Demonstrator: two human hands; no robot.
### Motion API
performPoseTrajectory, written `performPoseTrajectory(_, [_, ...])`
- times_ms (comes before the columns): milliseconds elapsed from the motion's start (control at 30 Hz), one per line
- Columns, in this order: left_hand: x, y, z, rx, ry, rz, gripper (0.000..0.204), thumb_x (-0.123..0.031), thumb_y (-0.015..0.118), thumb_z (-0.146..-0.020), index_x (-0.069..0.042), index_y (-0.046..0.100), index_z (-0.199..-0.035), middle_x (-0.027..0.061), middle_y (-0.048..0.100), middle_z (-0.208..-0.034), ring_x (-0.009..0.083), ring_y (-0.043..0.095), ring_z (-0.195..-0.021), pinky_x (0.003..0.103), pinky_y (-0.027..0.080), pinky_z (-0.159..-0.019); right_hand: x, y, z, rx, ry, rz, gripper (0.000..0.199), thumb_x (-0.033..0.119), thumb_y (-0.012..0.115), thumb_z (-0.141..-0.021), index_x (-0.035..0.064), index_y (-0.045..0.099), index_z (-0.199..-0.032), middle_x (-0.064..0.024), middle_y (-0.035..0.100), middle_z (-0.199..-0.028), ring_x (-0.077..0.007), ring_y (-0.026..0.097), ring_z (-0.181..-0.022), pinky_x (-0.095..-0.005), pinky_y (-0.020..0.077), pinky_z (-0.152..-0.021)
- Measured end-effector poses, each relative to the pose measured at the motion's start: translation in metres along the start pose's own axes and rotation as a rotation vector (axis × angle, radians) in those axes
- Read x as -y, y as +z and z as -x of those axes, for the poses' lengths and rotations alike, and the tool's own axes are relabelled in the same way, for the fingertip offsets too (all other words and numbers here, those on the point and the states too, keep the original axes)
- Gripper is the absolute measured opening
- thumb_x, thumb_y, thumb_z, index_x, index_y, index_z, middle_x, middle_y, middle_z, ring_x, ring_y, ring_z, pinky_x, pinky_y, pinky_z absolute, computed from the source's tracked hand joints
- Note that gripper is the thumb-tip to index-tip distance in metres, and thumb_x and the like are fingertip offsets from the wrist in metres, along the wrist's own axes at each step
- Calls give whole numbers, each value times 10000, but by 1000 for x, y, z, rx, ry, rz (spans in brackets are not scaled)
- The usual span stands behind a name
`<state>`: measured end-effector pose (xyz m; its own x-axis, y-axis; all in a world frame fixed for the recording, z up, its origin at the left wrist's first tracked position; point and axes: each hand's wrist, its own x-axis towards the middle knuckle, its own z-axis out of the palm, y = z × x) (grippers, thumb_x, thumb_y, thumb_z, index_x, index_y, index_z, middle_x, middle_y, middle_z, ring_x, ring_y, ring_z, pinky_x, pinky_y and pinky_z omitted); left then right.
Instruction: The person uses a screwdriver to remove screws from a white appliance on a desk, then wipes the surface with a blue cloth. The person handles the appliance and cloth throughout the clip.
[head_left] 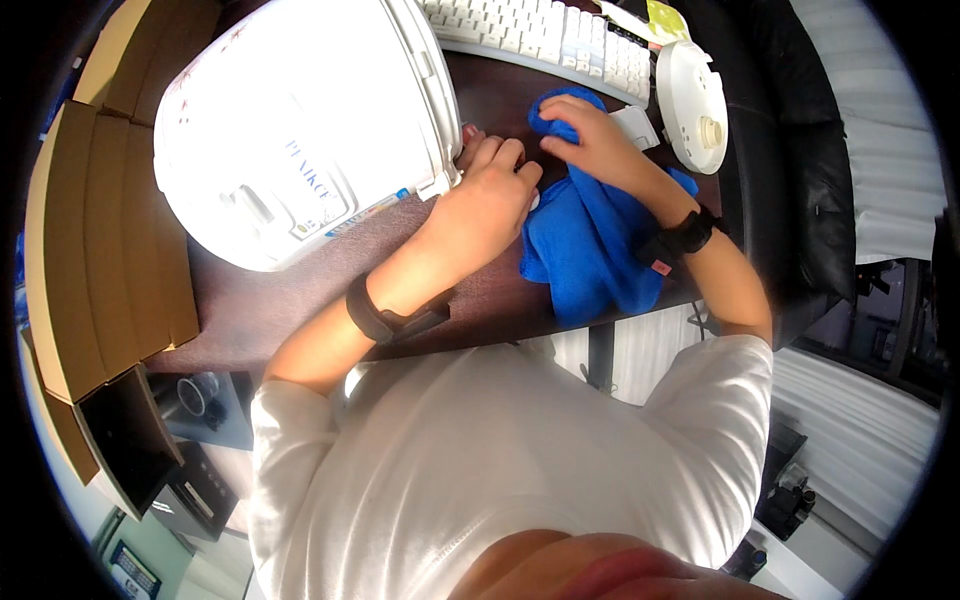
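A large white rice cooker (300, 130) lies tipped on the dark table at the left, its rim facing right. My left hand (485, 200) is beside that rim, fingers curled together; a bit of something small and white shows at the fingertips, too hidden to name. To its right, my right hand (600, 145) grips a bunched end of a blue cloth (590, 245). The rest of the cloth spreads under my right wrist toward the table's front edge. Both wrists wear black bands.
A white keyboard (560, 40) runs along the back. Right of it rests a white oval lid-like part (692, 125) with a cream knob, near a small white piece (636, 128). Cardboard boxes (110, 250) line the left side; a black leather chair (790, 160) borders the right.
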<state>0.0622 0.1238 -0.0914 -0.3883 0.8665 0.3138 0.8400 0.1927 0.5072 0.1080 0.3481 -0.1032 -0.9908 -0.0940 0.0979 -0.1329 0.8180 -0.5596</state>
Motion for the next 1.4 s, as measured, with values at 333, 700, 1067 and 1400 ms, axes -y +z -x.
performPoseTrajectory(333, [-18, -14, -14, -161, -22, 537, 623, -86, 643, -826, -17, 334, -1362, 198, 481, -1255, 333, 476, -1178, 385, 393, -977, 52, -64, 44, -134, 481, -1024, 426, 59, 477, -728, -5, 591, -1133, -35, 585, -1004, -107, 523, -883, -230, 436, -814])
performPoseTrajectory(700, [-21, -19, -21, 163, -232, 1019, 143, -92, 660, -859, -14, 576, -945, -27, 583, -840, 30, 529, -745, 184, 439, -660, 68, -83, 74, -112, 498, -683, 356, 243, 574, -843, 33, 594, -1131, -77, 613, -1033, -166, 570, -986, -271, 432, -893])
performPoseTrajectory(1067, [-15, 6, -23, -151, -210, 604, 378, -114, 622, -876, 17, 509, -1212, 146, 561, -1134, 205, 570, -1046, 287, 463, -831, 76, -83, 79, -372, 817, -831, 437, 348, 663, -804, 35, 622, -1105, -102, 649, -972, -179, 625, -890, -297, 481, -800])
performPoseTrajectory(1400, [-14, 3, -15, -2, -44, 375, 385, -98, 611, -827, 24, 517, -1180, 208, 542, -1109, 368, 529, -1054, 384, 429, -909, -30, -30, 3, -466, 555, -314, 404, 389, 574, -825, 3, 660, -910, -167, 656, -817, -300, 633, -779, -386, 485, -726])
